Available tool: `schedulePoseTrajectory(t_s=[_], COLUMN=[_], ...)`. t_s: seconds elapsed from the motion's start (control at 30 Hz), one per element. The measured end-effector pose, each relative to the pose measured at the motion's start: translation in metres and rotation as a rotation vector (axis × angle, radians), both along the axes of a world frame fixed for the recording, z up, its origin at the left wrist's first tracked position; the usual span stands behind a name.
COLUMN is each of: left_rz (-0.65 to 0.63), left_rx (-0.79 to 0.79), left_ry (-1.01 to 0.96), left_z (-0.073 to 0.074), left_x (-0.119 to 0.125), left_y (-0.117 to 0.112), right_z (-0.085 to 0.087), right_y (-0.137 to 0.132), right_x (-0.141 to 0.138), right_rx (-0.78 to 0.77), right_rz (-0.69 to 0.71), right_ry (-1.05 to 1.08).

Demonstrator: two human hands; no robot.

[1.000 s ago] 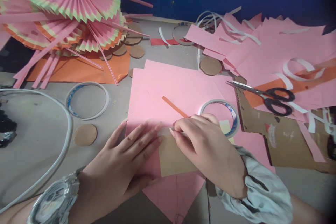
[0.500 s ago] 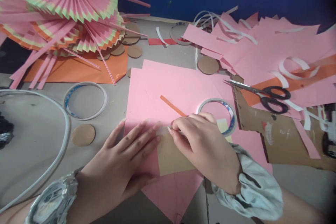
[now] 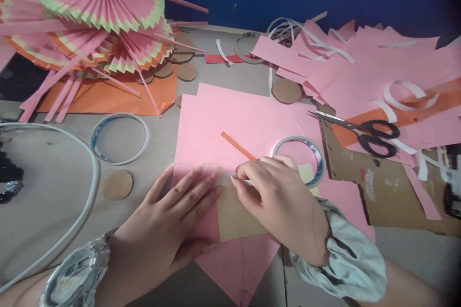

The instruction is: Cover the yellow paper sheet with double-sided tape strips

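Narrow white tape-like strip (image 3: 227, 177) lies along the tan rectangular paper's (image 3: 236, 220) upper edge, seemingly unfinished.
Left hand (image 3: 175, 213) spread flat at its left; right hand (image 3: 283, 204) apparently pinching the strip.

Craft workspace: pink paper (image 3: 223, 110), scissors (image 3: 357, 128), pleated fans (image 3: 101, 2)

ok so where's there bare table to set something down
The biggest bare patch of table lies between the dark object at the left edge and the white cable. A smaller one separates the red strip from the pink sheets. Crowded: upper left, with pleated paper fans; right, with pink offcuts and scissors; middle, with the left hand and right hand.
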State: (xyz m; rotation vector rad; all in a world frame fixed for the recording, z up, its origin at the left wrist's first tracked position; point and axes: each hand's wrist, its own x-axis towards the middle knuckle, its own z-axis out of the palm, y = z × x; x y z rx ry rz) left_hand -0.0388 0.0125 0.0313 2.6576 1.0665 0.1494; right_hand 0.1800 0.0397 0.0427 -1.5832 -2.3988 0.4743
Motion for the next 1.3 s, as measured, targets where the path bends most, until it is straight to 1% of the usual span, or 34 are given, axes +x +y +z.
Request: schedulePoseTrajectory(t_s=[0.2, 0.3, 0.47, 0.6, 0.77, 1.0, 1.1, 1.17, 1.3], left_rz=[-0.038, -0.020, -0.045, -0.028, -0.054, -0.028, -0.001, 0.010, -0.010], left_rx=[0.008, 0.011, 0.025, 0.017, 0.027, 0.033, 0.011, -0.003, -0.015], left_ry=[0.064, 0.043, 0.052, 0.045, 0.082, 0.041, -0.001, -0.017, 0.004], left_z=[0.0005, 0.0008, -0.0009, -0.0012, 0.0010, 0.0016, 0.0002, -0.0002, 0.0018], left_x=[-0.0003, -0.0004, -0.0009, -0.0012, -0.0014, -0.0007, -0.0003, 0.0011, 0.0059], left_y=[0.0007, 0.0010, 0.0012, 0.0008, 0.0013, 0.0004, 0.0000, 0.0017, 0.0093], right_z=[-0.0006, 0.0002, 0.0002, -0.0001, 0.0001, -0.0004, -0.0003, -0.0005, -0.0015], right_y=[-0.0006, 0.0000, 0.0004, 0.0005, 0.0014, -0.0005, -0.0007, -0.0005, -0.0007], right_x=[0.0004, -0.0002, -0.0002, 0.0001, -0.0007, -0.0009, -0.0003, -0.0001, -0.0001], right_rx=[0.007, 0.002, 0.002, -0.008, -0.003, 0.006, 0.016, 0.018, 0.025], right_rz=[0.004, 0.003, -0.001, -0.004, -0.004, -0.008, -0.003, 0.000, 0.003], right_ry=[-0.007, -0.014, -0.012, -0.018, -0.016, -0.016, -0.015, -0.019, -0.043])
